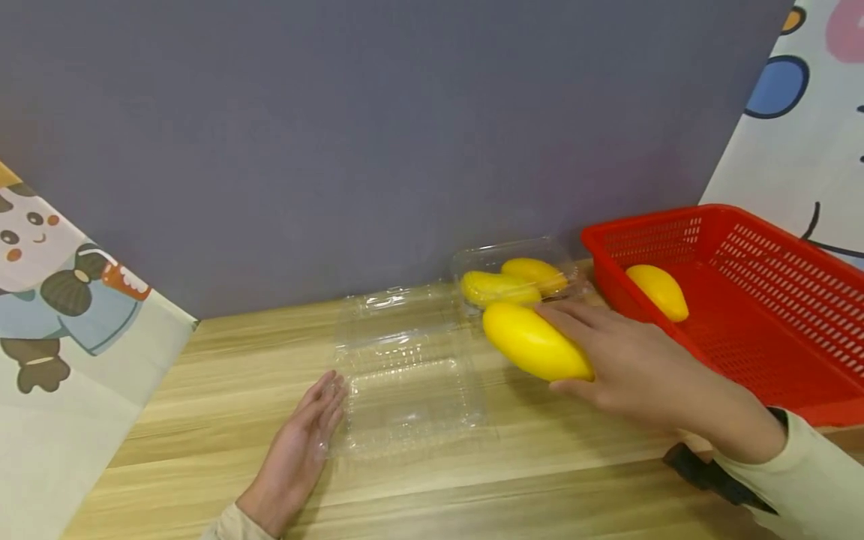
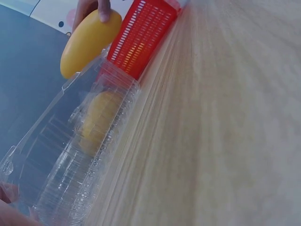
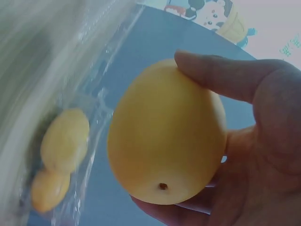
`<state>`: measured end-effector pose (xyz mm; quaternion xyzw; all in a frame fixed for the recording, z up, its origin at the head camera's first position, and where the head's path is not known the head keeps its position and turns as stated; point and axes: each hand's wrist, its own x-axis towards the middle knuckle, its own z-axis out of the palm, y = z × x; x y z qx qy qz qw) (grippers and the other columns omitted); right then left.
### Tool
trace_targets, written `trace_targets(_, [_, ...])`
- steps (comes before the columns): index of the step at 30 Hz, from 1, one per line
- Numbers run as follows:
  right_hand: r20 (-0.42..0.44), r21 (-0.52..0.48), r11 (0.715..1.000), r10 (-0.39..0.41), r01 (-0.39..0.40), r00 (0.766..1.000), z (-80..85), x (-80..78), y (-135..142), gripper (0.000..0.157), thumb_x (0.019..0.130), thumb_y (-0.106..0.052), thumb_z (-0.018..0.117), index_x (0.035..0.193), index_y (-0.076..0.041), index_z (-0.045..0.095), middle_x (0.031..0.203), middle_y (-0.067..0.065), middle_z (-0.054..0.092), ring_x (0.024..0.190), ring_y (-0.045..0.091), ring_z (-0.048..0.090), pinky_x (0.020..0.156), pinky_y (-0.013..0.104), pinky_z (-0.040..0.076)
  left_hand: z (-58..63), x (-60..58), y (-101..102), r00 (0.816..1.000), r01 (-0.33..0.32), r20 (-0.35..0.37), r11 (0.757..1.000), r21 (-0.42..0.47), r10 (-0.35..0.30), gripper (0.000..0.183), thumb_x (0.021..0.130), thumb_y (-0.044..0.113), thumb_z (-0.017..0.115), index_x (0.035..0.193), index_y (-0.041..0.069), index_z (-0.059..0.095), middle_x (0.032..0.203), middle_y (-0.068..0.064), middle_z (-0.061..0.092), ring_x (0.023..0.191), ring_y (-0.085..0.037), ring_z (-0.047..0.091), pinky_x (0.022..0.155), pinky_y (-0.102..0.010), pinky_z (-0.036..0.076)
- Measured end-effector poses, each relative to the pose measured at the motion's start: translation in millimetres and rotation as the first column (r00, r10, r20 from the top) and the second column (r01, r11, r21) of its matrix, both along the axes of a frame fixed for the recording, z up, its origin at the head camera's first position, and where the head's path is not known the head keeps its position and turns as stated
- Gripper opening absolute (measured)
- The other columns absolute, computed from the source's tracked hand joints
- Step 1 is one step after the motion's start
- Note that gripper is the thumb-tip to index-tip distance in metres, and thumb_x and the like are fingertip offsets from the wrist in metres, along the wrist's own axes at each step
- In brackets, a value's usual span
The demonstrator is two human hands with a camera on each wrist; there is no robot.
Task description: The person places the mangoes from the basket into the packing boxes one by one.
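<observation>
A yellow mango [image 1: 536, 343] is in my right hand [image 1: 628, 367], gripped between thumb and fingers above the table. The right wrist view shows its end with a small dark stem spot, the thumb [image 3: 211, 70] along one side. My left hand [image 1: 300, 442] lies with fingers extended against the left side of an open clear plastic clamshell box [image 1: 412, 405]. The box stands unfolded on the table, its lid half at the back. Behind the held mango, another clear box [image 1: 466, 262] contains two mangoes [image 1: 496, 288].
To the right stands a red plastic basket [image 1: 763, 337] with slotted walls and one mango [image 1: 660, 291] inside. A grey panel [image 1: 405, 150] closes off the back of the wooden table [image 1: 236, 390]. Cartoon-printed panels [image 1: 74, 300] flank both sides.
</observation>
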<state>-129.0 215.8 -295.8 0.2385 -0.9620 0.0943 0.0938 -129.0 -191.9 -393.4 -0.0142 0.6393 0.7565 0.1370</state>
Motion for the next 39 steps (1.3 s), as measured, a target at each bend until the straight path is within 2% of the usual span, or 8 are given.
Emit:
trace_targets(4, [0.0, -0.003, 1.0, 0.029, -0.029, 1.0, -4.7, -1.9, -13, 0.088, 0.078, -0.048, 0.081, 0.151, -0.02, 0.042, 0.146, 0.009, 0.052, 0.131, 0.038, 0.052, 0.088, 0.059, 0.056, 0.6, 1.2, -1, 1.0, -0.002, -0.002, 1.0, 0.015, 0.002, 0.06, 0.109, 0.027, 0.027, 0.161, 0.014, -0.001, 0.169, -0.004, 0.001, 0.157, -0.02, 0.006, 0.128, -0.038, 0.004])
trace_targets(7, [0.01, -0.001, 0.999, 0.049, -0.049, 0.999, -7.9, -2.8, -23, 0.087, 0.077, -0.045, 0.082, 0.151, -0.019, 0.043, 0.146, 0.009, 0.054, 0.128, 0.038, 0.055, 0.094, 0.061, 0.052, 1.5, 1.6, -1, 1.0, -0.002, -0.003, 1.0, 0.015, 0.002, 0.06, 0.109, 0.027, 0.027, 0.161, 0.013, 0.0, 0.169, -0.004, 0.001, 0.157, -0.021, 0.006, 0.129, -0.039, 0.004])
trace_targets(9, [0.02, -0.007, 0.998, 0.067, -0.067, 0.998, -10.6, -3.7, -29, 0.088, 0.077, -0.044, 0.082, 0.151, -0.019, 0.042, 0.146, 0.008, 0.054, 0.126, 0.036, 0.057, 0.099, 0.06, 0.051, 1.9, 2.2, -1, 1.0, -0.002, -0.002, 1.0, 0.009, 0.002, 0.061, 0.109, 0.028, 0.028, 0.161, 0.013, 0.0, 0.169, -0.004, 0.002, 0.157, -0.021, 0.006, 0.129, -0.039, 0.004])
trace_targets(14, [0.033, -0.034, 0.995, 0.093, -0.092, 0.995, -16.4, -5.1, -39, 0.089, 0.077, -0.042, 0.082, 0.152, -0.021, 0.041, 0.147, 0.007, 0.053, 0.127, 0.033, 0.057, 0.098, 0.057, 0.052, 2.4, 2.4, 1, 1.0, -0.002, -0.007, 1.0, -0.002, 0.002, 0.061, 0.109, 0.027, 0.027, 0.16, 0.012, -0.001, 0.169, -0.005, 0.001, 0.157, -0.022, 0.004, 0.129, -0.04, 0.003])
trace_targets(20, [0.029, -0.036, 0.994, 0.102, -0.101, 0.994, -21.6, -6.2, -46, 0.087, 0.078, -0.045, 0.08, 0.151, -0.016, 0.043, 0.149, 0.009, 0.051, 0.128, 0.032, 0.056, 0.098, 0.056, 0.052, 0.7, 2.4, 1, 1.0, -0.004, -0.014, 1.0, -0.018, 0.004, 0.063, 0.108, 0.027, 0.031, 0.16, 0.012, 0.0, 0.169, -0.005, 0.001, 0.157, -0.023, 0.004, 0.129, -0.041, 0.004])
trace_targets(25, [0.044, -0.049, 0.995, 0.094, -0.091, 0.995, -22.4, -6.0, -52, 0.087, 0.08, -0.048, 0.078, 0.152, -0.016, 0.041, 0.149, 0.011, 0.051, 0.129, 0.034, 0.056, 0.098, 0.058, 0.052, -0.9, 1.1, 0, 1.0, -0.013, -0.004, 1.0, -0.028, 0.013, 0.064, 0.107, 0.027, 0.033, 0.161, 0.014, 0.001, 0.169, -0.002, 0.002, 0.157, -0.021, 0.005, 0.129, -0.041, 0.004])
trace_targets(30, [0.039, -0.064, 0.99, 0.125, -0.123, 0.991, -22.6, -7.9, -63, 0.087, 0.081, -0.05, 0.077, 0.152, -0.017, 0.04, 0.146, 0.012, 0.053, 0.126, 0.033, 0.058, 0.092, 0.056, 0.055, -1.1, 1.5, -1, 1.0, -0.013, -0.001, 0.999, -0.038, 0.013, 0.064, 0.107, 0.029, 0.033, 0.161, 0.015, 0.001, 0.169, -0.001, 0.003, 0.157, -0.021, 0.005, 0.129, -0.042, 0.003])
trace_targets(39, [0.017, -0.06, 0.988, 0.147, -0.145, 0.989, -24.6, -11.1, -81, 0.085, 0.083, -0.05, 0.075, 0.152, -0.016, 0.04, 0.142, 0.013, 0.056, 0.126, 0.033, 0.057, 0.1, 0.055, 0.052, -1.0, 2.2, 0, 1.0, -0.013, -0.004, 0.999, -0.03, 0.013, 0.065, 0.107, 0.028, 0.035, 0.161, 0.015, 0.002, 0.169, -0.002, 0.003, 0.157, -0.022, 0.004, 0.129, -0.043, 0.002])
